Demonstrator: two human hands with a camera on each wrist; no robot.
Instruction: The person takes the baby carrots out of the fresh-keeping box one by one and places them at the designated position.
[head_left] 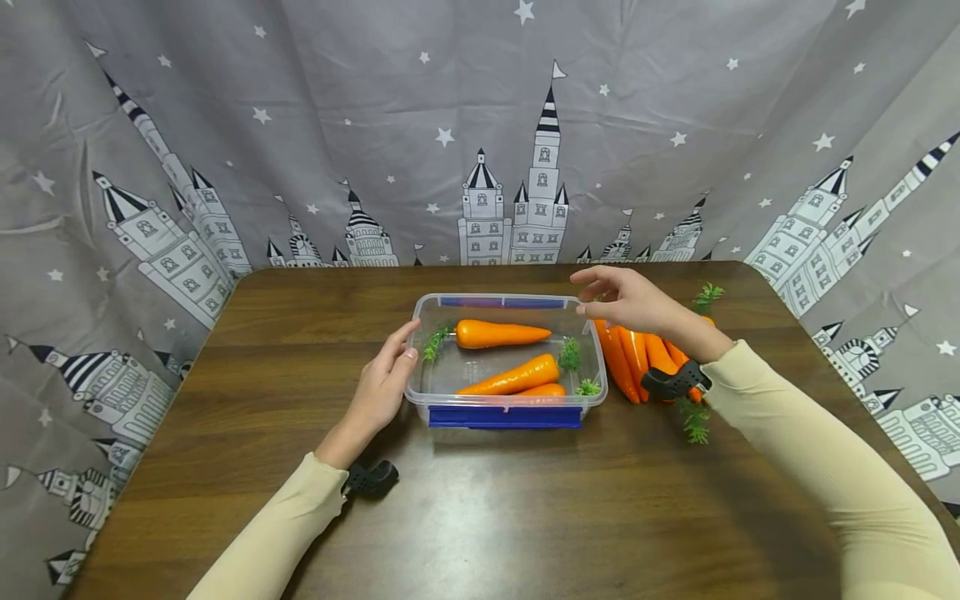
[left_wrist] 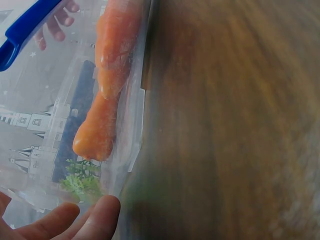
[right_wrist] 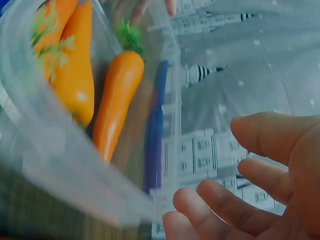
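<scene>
A clear plastic container [head_left: 417, 367] with blue side clips [head_left: 504, 417] stands on the table. Three orange carrots with green tops lie inside: one carrot [head_left: 498, 334] toward the back, another carrot [head_left: 517, 375] nearer the front, and a third [head_left: 546, 390] partly hidden by the front wall. My left hand [head_left: 380, 387] rests at the container's left side, its fingers along the rim. Above the back right corner hovers my right hand [head_left: 626, 298], fingers loosely bent and holding nothing; the right wrist view shows the gap between thumb and fingers.
Right of the container, partly under my right forearm, lies a pile of carrots [head_left: 634, 354] with green tops [head_left: 695, 421]. The brown wooden table [head_left: 480, 517] ends at a grey curtain [head_left: 420, 108] printed with castles and stars. Black straps [head_left: 371, 479] circle both wrists.
</scene>
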